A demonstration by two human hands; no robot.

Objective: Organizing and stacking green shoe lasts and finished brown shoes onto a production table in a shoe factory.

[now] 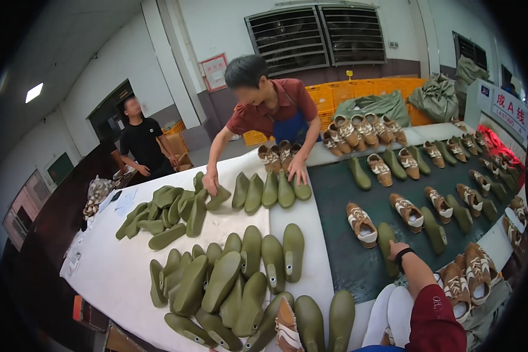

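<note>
My right hand (397, 253) reaches from the lower right over a dark green conveyor belt (349, 273), with a black band on the wrist. Its fingers close on the edge of an olive-green shoe last (386, 240) lying lengthwise on the belt; part of the grip is hidden. Just beyond it on the left lies a brown-and-white sneaker (361, 224), and another last (433, 229) is to its right. My left hand is out of view. Near the lower edge, a brown-and-white shoe upper (287, 328) stands among several lasts (310, 321).
A co-worker (270, 100) across the white table (117, 264) handles lasts with both hands. Piles of lasts (170, 205) cover parts of it. Sneakers (364, 130) line the belt's far edge; more stand near my right arm. Another person (144, 141) is at the back left. Orange crates (334, 94) stand behind.
</note>
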